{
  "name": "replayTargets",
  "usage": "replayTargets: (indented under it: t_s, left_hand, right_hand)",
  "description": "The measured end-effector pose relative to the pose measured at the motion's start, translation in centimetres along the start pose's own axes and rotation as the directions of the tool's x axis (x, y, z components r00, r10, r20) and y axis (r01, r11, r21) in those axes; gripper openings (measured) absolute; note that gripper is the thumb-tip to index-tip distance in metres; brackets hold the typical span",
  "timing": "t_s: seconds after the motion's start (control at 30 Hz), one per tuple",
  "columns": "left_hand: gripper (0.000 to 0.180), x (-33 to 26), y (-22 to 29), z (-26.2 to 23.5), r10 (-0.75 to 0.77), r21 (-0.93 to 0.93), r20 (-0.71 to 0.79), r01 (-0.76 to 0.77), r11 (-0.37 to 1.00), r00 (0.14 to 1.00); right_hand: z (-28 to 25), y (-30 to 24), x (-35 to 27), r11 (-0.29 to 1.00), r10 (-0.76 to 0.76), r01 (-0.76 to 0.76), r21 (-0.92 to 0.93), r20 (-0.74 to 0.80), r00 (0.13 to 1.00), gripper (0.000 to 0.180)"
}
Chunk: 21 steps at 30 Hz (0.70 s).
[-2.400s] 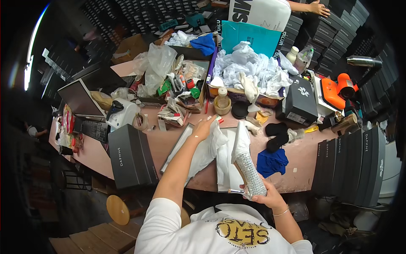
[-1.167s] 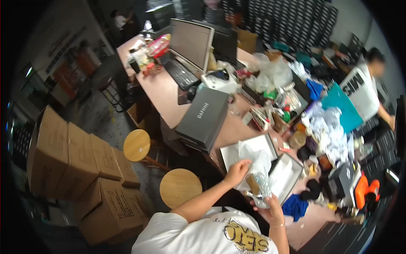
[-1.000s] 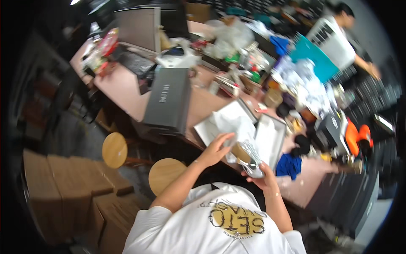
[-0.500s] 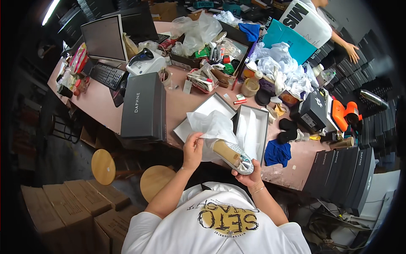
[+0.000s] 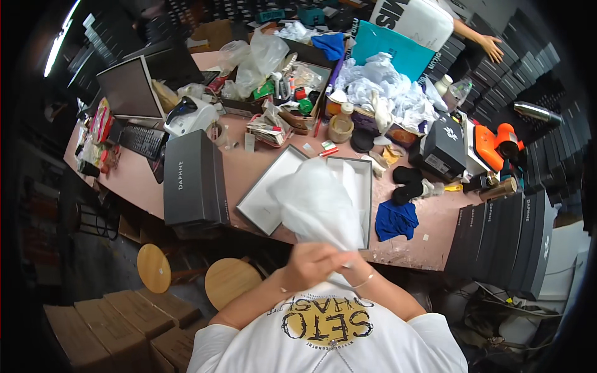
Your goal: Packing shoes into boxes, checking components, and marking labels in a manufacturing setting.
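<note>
A sheet of white tissue paper [image 5: 314, 199] stands up in a loose bundle in front of my chest and hides the silver shoe seen a moment earlier. My left hand [image 5: 311, 267] reaches across, fingers closed on the paper's near end, somewhat blurred. Partly behind it, my right hand [image 5: 354, 270] grips the same near end of the bundle. Beyond the bundle lie two grey-edged box parts with white insides: a tray-like one [image 5: 264, 211] on the left and one lined with white paper [image 5: 367, 211] on the right.
A dark closed shoebox [image 5: 194, 180] stands left on the pink table [image 5: 398, 252]. A blue cloth [image 5: 396, 221] and black pads [image 5: 407, 183] lie right. Crumpled paper [image 5: 385, 87] fills a box behind. Dark shoeboxes [image 5: 497, 242] stand at the right edge.
The tissue paper now covers the silver shoe, which was bare in my right hand. My left hand has moved right, over to my right hand. The view has shifted slightly.
</note>
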<state>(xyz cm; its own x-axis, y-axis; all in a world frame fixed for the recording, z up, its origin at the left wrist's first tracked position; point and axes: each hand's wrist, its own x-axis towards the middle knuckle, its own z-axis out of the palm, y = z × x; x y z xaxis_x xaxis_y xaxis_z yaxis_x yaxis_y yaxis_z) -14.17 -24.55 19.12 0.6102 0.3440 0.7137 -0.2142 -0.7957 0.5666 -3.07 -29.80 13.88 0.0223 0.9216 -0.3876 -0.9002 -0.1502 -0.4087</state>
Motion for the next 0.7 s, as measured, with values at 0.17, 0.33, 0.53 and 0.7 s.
replayTargets:
  t_s: [0.17,0.33,0.53,0.7]
  left_hand:
    - [0.029,-1.7,2.9,3.5,-0.156,-0.292,0.237,0.224,0.930,0.959]
    - [0.028,-2.2,3.0,4.4,-0.219,-0.386,0.446,0.407,0.828,0.868]
    - [0.097,-7.2,-0.1,-0.4,-0.896,-0.678,-0.118,0.624,0.388,0.429]
    - [0.072,-10.2,-6.1,-2.9,-0.962,-0.861,-0.108,0.460,0.217,0.252]
  right_hand:
    - [-1.6,-0.6,0.9,0.996,-0.026,0.033,-0.088,0.081,0.996,0.054]
    - [-2.4,-1.6,-0.3,0.994,-0.002,0.011,-0.108,0.086,0.996,0.055]
    - [-0.8,1.2,-0.4,0.976,-0.093,0.099,-0.196,0.039,0.995,0.057]
    - [-2.0,5.9,1.3,0.806,-0.071,0.166,-0.568,0.185,0.980,0.058]
